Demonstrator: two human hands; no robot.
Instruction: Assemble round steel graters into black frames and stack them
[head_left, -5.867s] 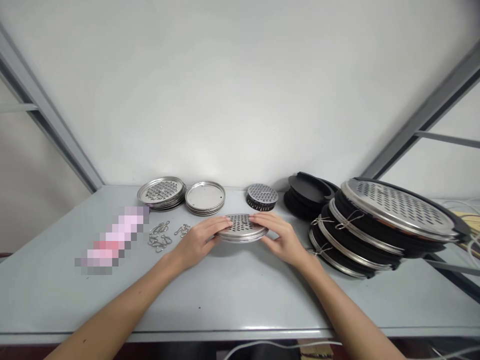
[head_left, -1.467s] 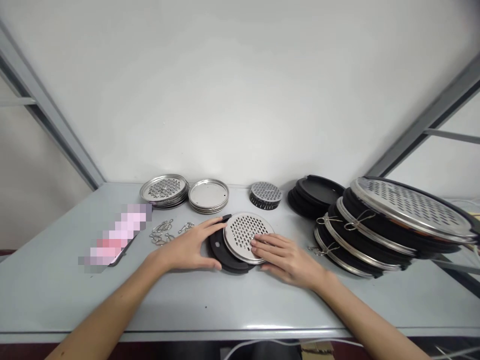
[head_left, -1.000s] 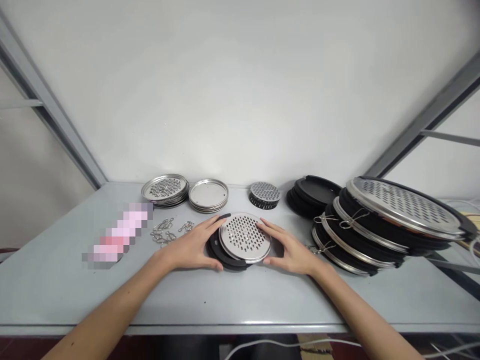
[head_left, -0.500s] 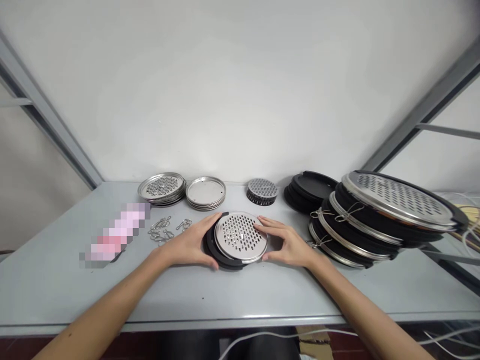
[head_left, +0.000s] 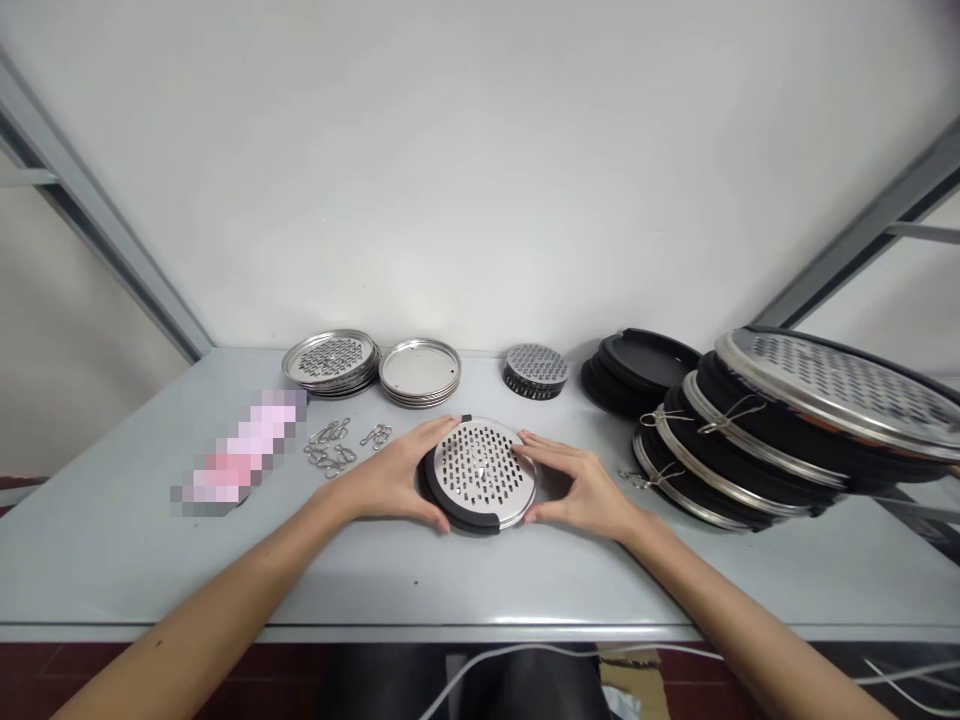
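A round metal grater plate point(head_left: 486, 470) lies flat on the table, seated in a black crescent-shaped rim point(head_left: 459, 512) along its left and near side. My left hand point(head_left: 394, 480) curves around the black rim, thumb at the near edge and fingers at the far edge. On the opposite side, my right hand point(head_left: 581, 487) grips the bare metal edge, with fingertips resting on the top face and the thumb lower down. The plate's underside is hidden. Left of my left hand, several small wire clips point(head_left: 330, 447) lie loose.
Along the wall stand stacked grater discs point(head_left: 332, 357), plain metal discs point(head_left: 420, 370), small perforated discs point(head_left: 535, 370) and black round bases point(head_left: 649, 360). A leaning pile of tied grater sets point(head_left: 757, 440) occupies the right. A blurred pink item point(head_left: 247, 445) lies left.
The black rim has moved right against the metal plate, and the gap between them has narrowed. My left hand has moved with it. The camera view has shifted slightly.
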